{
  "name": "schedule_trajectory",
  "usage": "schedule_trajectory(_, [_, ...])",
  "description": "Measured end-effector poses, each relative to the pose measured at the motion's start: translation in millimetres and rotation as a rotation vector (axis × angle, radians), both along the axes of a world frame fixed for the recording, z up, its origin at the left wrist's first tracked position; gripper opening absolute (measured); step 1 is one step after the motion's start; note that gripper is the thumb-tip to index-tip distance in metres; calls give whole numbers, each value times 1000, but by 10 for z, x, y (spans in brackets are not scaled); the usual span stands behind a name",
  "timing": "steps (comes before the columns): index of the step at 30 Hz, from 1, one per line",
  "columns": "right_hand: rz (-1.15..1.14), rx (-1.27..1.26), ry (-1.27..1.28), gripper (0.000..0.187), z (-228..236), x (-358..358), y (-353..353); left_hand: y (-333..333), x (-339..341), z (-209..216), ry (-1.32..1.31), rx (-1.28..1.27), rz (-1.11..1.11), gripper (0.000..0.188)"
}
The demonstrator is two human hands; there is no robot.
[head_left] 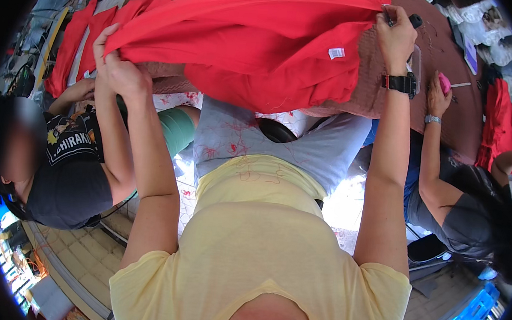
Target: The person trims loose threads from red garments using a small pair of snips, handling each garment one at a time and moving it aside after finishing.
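A red garment [247, 45] with a small white label [336, 53] is stretched between my hands above my lap. My left hand [121, 71] is closed on its left edge, fingers curled round the cloth. At the far right corner my right hand [396, 37] pinches the garment. A small tool with a black end [415, 20] also sticks out of that hand; its kind is mostly hidden by the fingers. The lower part of the cloth hangs in folds over the table's near edge.
More red cloth lies on the brown-covered table [361, 78], by a co-worker at left [67, 157]. At right, another person's hand [438, 96] holds something pink. A phone [470, 55] lies beyond. Loose red threads [233, 146] cling to my grey trousers.
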State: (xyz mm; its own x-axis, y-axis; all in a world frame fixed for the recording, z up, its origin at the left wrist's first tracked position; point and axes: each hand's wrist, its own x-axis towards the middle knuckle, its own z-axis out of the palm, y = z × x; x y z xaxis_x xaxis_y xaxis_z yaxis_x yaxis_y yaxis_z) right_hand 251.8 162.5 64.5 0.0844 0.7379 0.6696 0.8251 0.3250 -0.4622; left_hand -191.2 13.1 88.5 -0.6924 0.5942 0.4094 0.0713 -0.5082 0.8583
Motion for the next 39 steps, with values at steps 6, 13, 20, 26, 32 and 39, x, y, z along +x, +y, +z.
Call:
schedule_trajectory(6, [133, -40, 56, 22, -300, 140, 121, 21, -113, 47, -42, 98, 76, 30])
schedule_trajectory(13, [467, -385, 953, 23, 469, 358, 21, 13, -158, 9, 39, 32, 70, 35])
schedule_trajectory(20, [476, -488, 452, 19, 233, 33, 11, -15, 602, -173, 1030, -167, 114, 39])
schedule_trajectory(26, [659, -496, 648, 16, 122, -915, -125, 158, 1915, -389, 897, -89, -605, 37])
schedule_trajectory(32, [522, -311, 483, 25, 52, -697, -465, 453, 1953, -748, 9, -274, -885, 51])
schedule_trajectory(39, [391, -515, 511, 21, -204, -778, -1323, 254, 1835, -843, -78, -304, -833, 45])
